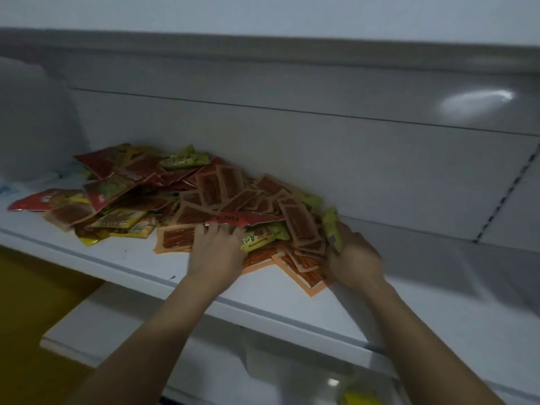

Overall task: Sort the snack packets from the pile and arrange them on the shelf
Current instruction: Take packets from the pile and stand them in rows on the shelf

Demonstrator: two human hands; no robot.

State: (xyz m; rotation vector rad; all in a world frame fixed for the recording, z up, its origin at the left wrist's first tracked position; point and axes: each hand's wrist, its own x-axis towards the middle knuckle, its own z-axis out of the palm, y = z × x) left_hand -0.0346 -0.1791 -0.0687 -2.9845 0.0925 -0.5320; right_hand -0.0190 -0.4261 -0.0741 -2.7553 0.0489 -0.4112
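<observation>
Task judged barely begun: snack packets [204, 197] are heaped in 1 mixed pile on the shelf [131, 255], left hand [216, 249] is pressed flat on it, orange packets [304, 266] are gripped by right hand [355, 258].

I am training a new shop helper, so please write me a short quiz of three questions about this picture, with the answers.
1. True or false: the pile of snack packets lies on the floor.
2. Which hand grips a bunch of orange-edged packets? A) left hand B) right hand C) neither
3. Fill in: the shelf under the pile is ____ in colour.

Key: 1 false, it lies on the shelf; 2 B; 3 white.
</observation>
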